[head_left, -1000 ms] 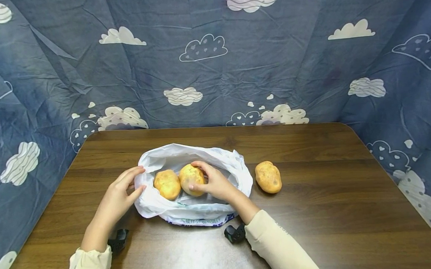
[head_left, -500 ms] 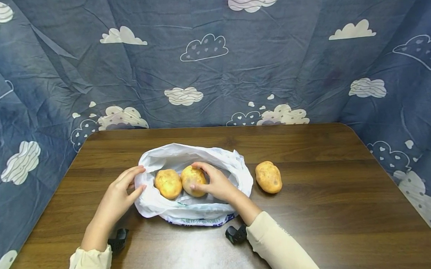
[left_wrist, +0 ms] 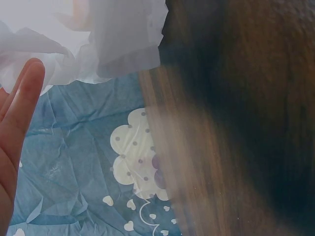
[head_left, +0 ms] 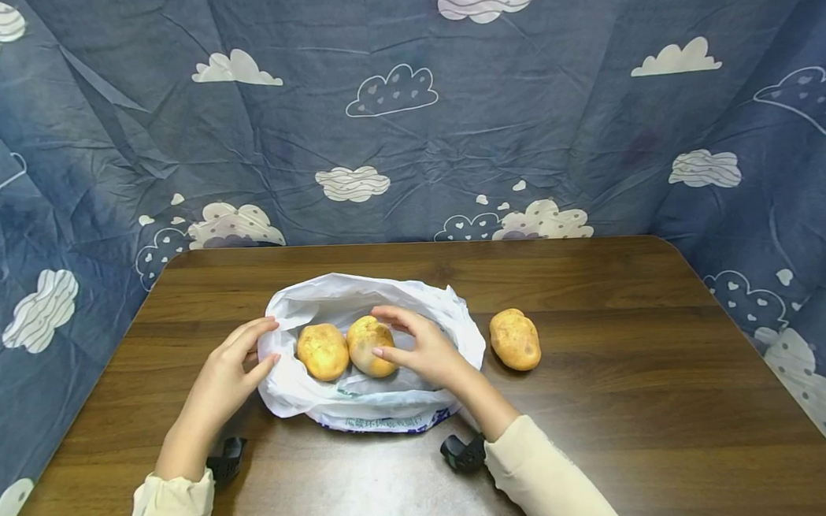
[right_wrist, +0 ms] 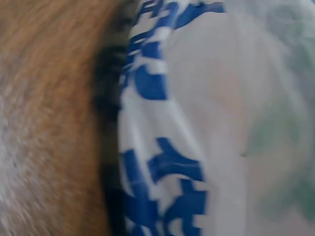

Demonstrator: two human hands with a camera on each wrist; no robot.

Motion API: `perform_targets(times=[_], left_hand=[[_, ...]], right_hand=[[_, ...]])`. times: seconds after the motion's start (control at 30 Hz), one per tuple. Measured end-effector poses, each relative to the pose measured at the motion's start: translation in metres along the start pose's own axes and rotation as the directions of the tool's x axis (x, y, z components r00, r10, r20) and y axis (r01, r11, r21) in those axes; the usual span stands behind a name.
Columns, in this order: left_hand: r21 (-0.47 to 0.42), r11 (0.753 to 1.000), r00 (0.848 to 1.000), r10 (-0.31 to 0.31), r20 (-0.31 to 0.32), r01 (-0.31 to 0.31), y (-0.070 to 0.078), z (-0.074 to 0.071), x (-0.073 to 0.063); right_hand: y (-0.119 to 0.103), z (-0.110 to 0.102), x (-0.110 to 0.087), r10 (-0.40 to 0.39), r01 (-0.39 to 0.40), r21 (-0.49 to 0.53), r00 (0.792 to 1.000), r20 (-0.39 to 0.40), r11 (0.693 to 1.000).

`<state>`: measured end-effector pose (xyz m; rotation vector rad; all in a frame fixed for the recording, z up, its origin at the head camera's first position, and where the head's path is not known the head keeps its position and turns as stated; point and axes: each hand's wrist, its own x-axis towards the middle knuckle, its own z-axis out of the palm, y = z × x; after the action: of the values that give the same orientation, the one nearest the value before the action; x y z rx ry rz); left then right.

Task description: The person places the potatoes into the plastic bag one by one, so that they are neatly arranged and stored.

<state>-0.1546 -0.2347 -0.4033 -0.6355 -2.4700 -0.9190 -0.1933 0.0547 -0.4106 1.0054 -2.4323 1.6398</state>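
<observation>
A white plastic bag [head_left: 373,422] with printing on its front lies on the table with its mouth spread. Side by side inside it are two potatoes, a left potato [head_left: 322,353] and a right potato [head_left: 368,343]. My right hand [head_left: 426,356] reaches into the bag, its thumb overlapping the right potato and its fingers loosely spread beside it. My left hand [head_left: 228,368] touches the bag's left rim with fingertips and thumb apart; in the left wrist view a straight finger [left_wrist: 27,91] lies against the plastic. The right wrist view shows mostly the bag's blue printing [right_wrist: 172,162].
A third potato [head_left: 514,340] lies on the brown wooden table [head_left: 642,402] just right of the bag. Behind the table hangs a blue cloth [head_left: 519,141] with white clouds. Black wrist devices sit at both wrists, such as the right device [head_left: 462,452].
My right hand has loosened and drawn slightly right from the potato, which stays in the bag. Both bagged potatoes shifted a little to the right early on. My left hand has not moved.
</observation>
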Motion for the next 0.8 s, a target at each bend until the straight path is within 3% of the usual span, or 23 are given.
perform_targets(times=[0.23,0.33,0.57,0.8], left_hand=[[-0.008,1.0,1.0,0.0,0.0,0.0,0.0,0.0,0.0],[-0.008,1.0,1.0,0.0,0.002,0.0,0.0,0.0,0.001],[0.0,1.0,1.0,0.005,0.003,-0.005,0.0,-0.001,0.0],[-0.001,1.0,1.0,0.006,0.002,-0.006,0.001,-0.001,0.0]], right_hand=[[-0.039,-0.023,-0.007,-0.056,0.063,0.098,0.996,-0.069,0.993],[-0.045,-0.032,-0.01,-0.068,0.08,0.113,0.992,-0.105,0.99],[-0.044,-0.052,-0.02,-0.112,0.14,0.131,0.973,-0.201,0.981],[-0.034,-0.075,-0.034,-0.1,0.125,0.073,0.956,-0.275,0.99]])
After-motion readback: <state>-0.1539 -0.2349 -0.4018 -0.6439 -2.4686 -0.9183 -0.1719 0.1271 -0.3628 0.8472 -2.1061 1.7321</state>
